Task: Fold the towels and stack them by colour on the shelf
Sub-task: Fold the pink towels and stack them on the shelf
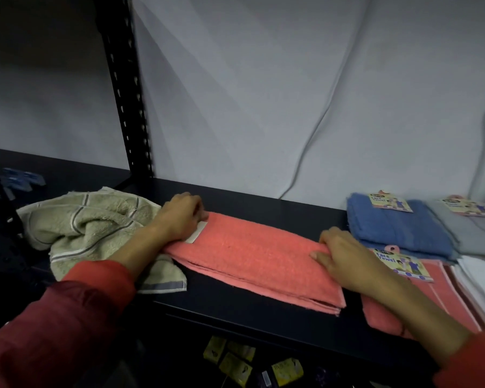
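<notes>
Two hands are on a folded coral towel that lies long and flat across the dark shelf, one hand at each end. The left hand rests on the far left end with its fingers curled down over the edge beside a small white label; whether it truly pinches the cloth I cannot tell. The right hand grips the right end, fingers curled over the fold and thumb against the side. Both arms wear red sleeves. Just left of the coral towel, partly under the left forearm, sits a crumpled beige towel with grey lines. To the right are finished piles: a blue towel with a paper tag, a grey one beside it, a second coral towel under the right wrist, and a white one at the edge. A pale sheet hangs behind the shelf.
</notes>
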### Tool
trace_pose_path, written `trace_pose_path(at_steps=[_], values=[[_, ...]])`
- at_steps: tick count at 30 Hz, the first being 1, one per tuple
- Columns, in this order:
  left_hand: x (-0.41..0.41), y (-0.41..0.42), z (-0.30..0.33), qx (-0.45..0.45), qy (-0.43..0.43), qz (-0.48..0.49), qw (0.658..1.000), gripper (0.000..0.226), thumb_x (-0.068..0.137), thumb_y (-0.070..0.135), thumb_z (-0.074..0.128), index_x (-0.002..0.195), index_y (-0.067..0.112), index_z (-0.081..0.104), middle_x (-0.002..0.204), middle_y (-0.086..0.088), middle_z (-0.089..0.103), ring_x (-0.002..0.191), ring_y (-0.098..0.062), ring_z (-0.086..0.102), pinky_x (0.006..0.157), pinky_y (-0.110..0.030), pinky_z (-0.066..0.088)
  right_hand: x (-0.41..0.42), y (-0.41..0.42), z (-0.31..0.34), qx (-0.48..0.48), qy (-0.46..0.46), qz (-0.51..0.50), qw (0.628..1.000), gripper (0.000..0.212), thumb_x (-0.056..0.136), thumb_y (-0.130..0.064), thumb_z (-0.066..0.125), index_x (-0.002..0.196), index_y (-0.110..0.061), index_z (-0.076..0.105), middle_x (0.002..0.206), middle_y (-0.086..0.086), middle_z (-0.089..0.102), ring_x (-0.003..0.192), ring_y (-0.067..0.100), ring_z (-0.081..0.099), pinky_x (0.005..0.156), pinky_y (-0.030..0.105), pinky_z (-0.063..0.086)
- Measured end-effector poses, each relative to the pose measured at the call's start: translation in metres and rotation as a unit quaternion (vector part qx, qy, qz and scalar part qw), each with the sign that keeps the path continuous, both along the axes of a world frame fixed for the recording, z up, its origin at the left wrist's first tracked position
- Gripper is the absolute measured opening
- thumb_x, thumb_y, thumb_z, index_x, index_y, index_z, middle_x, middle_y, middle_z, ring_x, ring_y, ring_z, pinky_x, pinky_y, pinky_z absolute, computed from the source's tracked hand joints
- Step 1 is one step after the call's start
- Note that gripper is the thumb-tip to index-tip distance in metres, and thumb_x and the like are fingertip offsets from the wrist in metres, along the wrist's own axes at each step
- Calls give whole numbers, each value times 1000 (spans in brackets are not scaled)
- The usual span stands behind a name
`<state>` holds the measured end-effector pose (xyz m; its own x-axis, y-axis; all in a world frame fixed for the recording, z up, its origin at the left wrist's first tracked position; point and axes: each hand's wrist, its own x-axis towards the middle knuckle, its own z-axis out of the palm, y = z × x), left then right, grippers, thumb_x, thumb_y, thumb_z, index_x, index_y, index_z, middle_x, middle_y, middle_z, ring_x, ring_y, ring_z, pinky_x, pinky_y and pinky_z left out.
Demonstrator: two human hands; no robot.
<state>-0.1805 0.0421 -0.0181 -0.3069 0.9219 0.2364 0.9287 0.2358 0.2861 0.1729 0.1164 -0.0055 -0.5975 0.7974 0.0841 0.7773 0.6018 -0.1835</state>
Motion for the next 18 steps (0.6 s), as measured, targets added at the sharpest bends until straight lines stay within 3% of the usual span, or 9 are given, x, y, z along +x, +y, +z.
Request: trace_pose_path(at_steps=[3,6,9,11,14,16,18], values=[[5,-3,5,-3,-10,2,1000,16,95,35,64,85,28,54,94,1,54,96,-25,57,88,-47,49,0,13,13,-125,58,-14,990,22,89,-32,72,100,-19,56,104,-2,61,95,19,61,85,37,52],[26,-6,15,-17,46,28,998,17,98,37,58,108,23,55,113,-4,54,110,-28,51,93,-44,43,-4,24,31,-240,103,-32,965,20,79,-17,81,94,-16,68,93,3,72,88,20,70,80,34,55],[45,-14,16,-6,13,11,1000,36,100,47,50,126,23,52,128,-5,53,120,-30,51,100,-47,43,-5,33,36,-358,239,-50,901,17,79,-11,81,85,-10,65,83,7,70,79,20,66,75,34,52],[53,-19,6,-57,-35,-29,997,55,96,65,37,134,27,50,137,-4,53,128,-29,50,107,-50,42,-5,37,34,-428,309,-60,847,16,82,-5,77,87,-9,62,85,11,67,80,21,63,74,33,52],[58,-20,-8,-122,-22,-27,992,69,98,69,24,155,30,32,163,-5,29,153,-31,19,124,-50,18,-6,43,30,-444,402,-99,795,21,83,11,70,95,-5,63,90,17,65,79,24,66,65,30,60],[61,-18,-8,-132,-25,-11,991,66,102,64,22,160,32,20,170,-6,12,157,-31,2,127,-49,6,-5,47,25,-394,425,-132,804,25,83,15,67,98,-5,65,89,18,65,78,26,66,64,32,60],[65,-16,-2,-146,-33,-15,989,65,104,60,24,161,30,17,170,-8,8,157,-32,-2,127,-49,5,-5,51,18,-255,342,-146,893,26,82,11,70,100,-7,65,84,15,63,78,27,63,67,35,55]])
